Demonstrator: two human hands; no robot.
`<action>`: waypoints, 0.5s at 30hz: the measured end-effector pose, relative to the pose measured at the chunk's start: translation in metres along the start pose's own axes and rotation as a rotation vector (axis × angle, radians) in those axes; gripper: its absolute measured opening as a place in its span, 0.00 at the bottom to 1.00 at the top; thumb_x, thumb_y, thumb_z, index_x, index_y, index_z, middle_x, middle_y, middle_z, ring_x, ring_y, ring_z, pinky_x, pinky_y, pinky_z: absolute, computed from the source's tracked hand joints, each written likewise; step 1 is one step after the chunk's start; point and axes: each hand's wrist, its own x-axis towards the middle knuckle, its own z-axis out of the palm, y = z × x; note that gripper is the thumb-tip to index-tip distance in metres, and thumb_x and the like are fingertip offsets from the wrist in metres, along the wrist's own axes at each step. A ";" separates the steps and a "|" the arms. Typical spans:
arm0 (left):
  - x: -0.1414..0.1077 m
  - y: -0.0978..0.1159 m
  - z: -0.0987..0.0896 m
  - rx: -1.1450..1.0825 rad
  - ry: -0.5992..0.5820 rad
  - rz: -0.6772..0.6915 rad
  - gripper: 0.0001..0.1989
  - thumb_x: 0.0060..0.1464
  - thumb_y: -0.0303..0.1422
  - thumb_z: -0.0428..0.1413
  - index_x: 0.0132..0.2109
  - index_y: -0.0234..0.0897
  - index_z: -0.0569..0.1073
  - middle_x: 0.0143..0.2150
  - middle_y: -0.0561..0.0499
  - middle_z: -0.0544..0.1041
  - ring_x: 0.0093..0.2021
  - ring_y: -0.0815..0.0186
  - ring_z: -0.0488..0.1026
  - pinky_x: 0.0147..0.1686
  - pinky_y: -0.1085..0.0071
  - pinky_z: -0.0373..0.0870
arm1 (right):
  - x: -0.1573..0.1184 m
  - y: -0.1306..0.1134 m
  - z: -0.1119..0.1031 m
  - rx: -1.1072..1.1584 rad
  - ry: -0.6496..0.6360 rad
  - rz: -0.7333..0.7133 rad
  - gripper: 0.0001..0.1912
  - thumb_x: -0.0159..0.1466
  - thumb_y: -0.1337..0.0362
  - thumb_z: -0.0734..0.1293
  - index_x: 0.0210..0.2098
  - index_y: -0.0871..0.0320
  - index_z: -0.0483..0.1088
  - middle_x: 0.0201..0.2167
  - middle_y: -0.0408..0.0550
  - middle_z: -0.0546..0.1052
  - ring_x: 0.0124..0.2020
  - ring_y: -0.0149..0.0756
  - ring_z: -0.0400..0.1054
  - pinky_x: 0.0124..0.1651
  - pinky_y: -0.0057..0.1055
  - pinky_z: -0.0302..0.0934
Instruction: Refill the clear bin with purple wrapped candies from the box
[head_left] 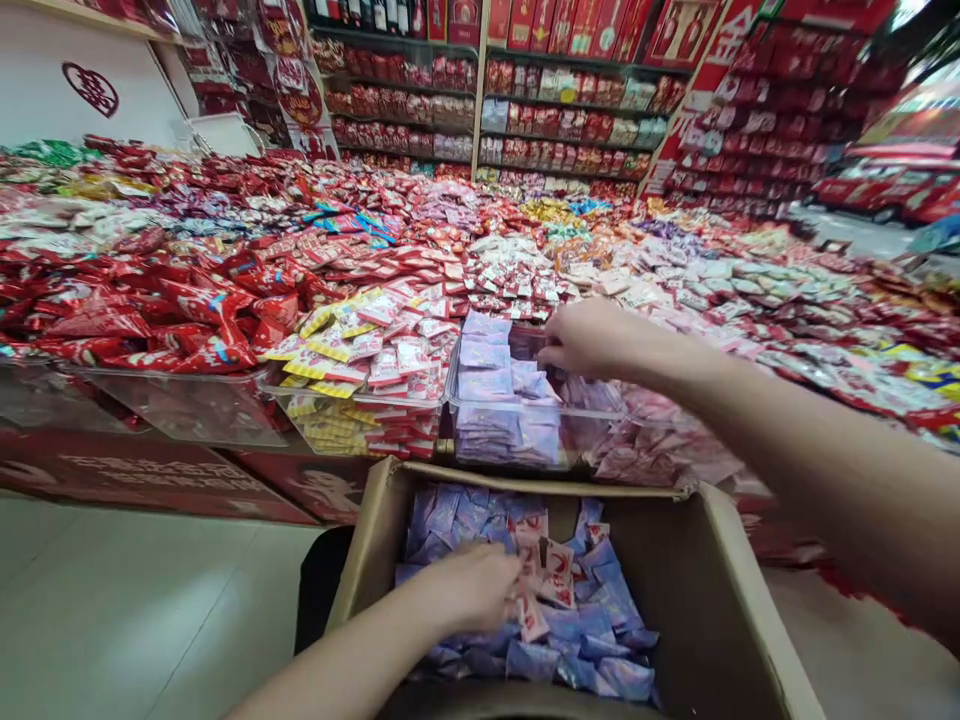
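Note:
My left hand is down inside a cardboard box, fingers curled and slightly blurred against pink-and-red candy packets. Many purple-blue candy packets lie loose around them in the box. Further up, my right hand reaches over a clear plastic bin, its fingers bent downward and pressed together. Whatever the fingertips of either hand hold is hidden. Neat stacks of lilac candy packets fill the left side of that bin, beside my right hand.
Left of the bin stand packets in yellow, red and white, then large red packets. Pink packets lie to the right. Shelves of red goods rise behind the candy display. Pale tiled floor shows at lower left.

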 end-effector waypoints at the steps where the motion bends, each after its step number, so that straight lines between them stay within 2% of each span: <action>1: 0.002 -0.003 0.004 0.022 -0.048 -0.050 0.14 0.42 0.32 0.55 0.38 0.30 0.72 0.37 0.38 0.73 0.40 0.51 0.69 0.38 0.63 0.64 | -0.024 -0.002 -0.001 0.035 -0.074 -0.066 0.17 0.58 0.59 0.59 0.29 0.67 0.72 0.23 0.52 0.73 0.29 0.35 0.67 0.33 0.28 0.57; 3: 0.007 -0.008 0.013 0.020 -0.109 -0.123 0.12 0.39 0.30 0.57 0.34 0.27 0.73 0.33 0.38 0.74 0.37 0.51 0.70 0.36 0.62 0.64 | -0.069 -0.007 0.012 0.160 -0.313 -0.189 0.13 0.57 0.62 0.59 0.29 0.61 0.72 0.20 0.46 0.73 0.23 0.30 0.66 0.28 0.24 0.56; 5: 0.014 -0.012 0.023 0.006 -0.153 -0.176 0.09 0.39 0.28 0.58 0.31 0.28 0.73 0.33 0.41 0.73 0.37 0.54 0.70 0.36 0.64 0.65 | -0.101 -0.011 0.049 0.267 -0.591 -0.272 0.11 0.55 0.67 0.58 0.30 0.60 0.72 0.20 0.44 0.73 0.22 0.29 0.65 0.24 0.23 0.54; 6: 0.016 -0.014 0.028 -0.007 -0.172 -0.195 0.07 0.41 0.29 0.58 0.31 0.29 0.72 0.34 0.43 0.73 0.37 0.57 0.70 0.36 0.65 0.66 | -0.110 -0.012 0.074 0.281 -0.639 -0.286 0.11 0.54 0.69 0.58 0.31 0.60 0.72 0.22 0.46 0.74 0.23 0.31 0.66 0.23 0.23 0.54; 8: 0.021 -0.016 0.037 -0.044 -0.198 -0.220 0.07 0.48 0.31 0.55 0.34 0.31 0.71 0.37 0.48 0.72 0.38 0.63 0.69 0.37 0.66 0.66 | -0.113 -0.013 0.133 0.210 -0.646 -0.175 0.11 0.52 0.71 0.60 0.30 0.63 0.72 0.28 0.52 0.75 0.29 0.36 0.68 0.26 0.26 0.56; 10: 0.023 -0.017 0.044 -0.090 -0.196 -0.236 0.10 0.54 0.34 0.50 0.39 0.32 0.69 0.40 0.50 0.70 0.39 0.64 0.68 0.38 0.65 0.67 | -0.103 -0.014 0.189 0.216 -0.647 0.027 0.13 0.52 0.71 0.61 0.36 0.65 0.71 0.35 0.57 0.74 0.36 0.40 0.68 0.32 0.27 0.58; 11: 0.022 -0.017 0.046 -0.112 -0.186 -0.241 0.11 0.55 0.35 0.49 0.41 0.33 0.69 0.41 0.49 0.69 0.40 0.64 0.68 0.38 0.65 0.67 | -0.096 -0.015 0.212 0.220 -0.635 0.054 0.15 0.52 0.70 0.62 0.39 0.66 0.70 0.38 0.59 0.73 0.39 0.41 0.68 0.34 0.27 0.59; 13: 0.019 -0.017 0.047 -0.151 -0.152 -0.249 0.11 0.55 0.35 0.49 0.41 0.32 0.68 0.41 0.49 0.70 0.40 0.64 0.68 0.39 0.64 0.67 | -0.083 -0.018 0.246 0.217 -0.626 0.087 0.21 0.49 0.68 0.66 0.43 0.68 0.68 0.42 0.61 0.71 0.42 0.44 0.66 0.38 0.28 0.59; 15: 0.015 -0.017 0.043 -0.199 -0.080 -0.248 0.11 0.51 0.34 0.53 0.39 0.31 0.69 0.39 0.48 0.71 0.39 0.63 0.69 0.40 0.61 0.66 | -0.077 -0.021 0.264 0.230 -0.607 0.113 0.30 0.43 0.65 0.70 0.45 0.68 0.66 0.45 0.60 0.70 0.44 0.43 0.65 0.40 0.27 0.59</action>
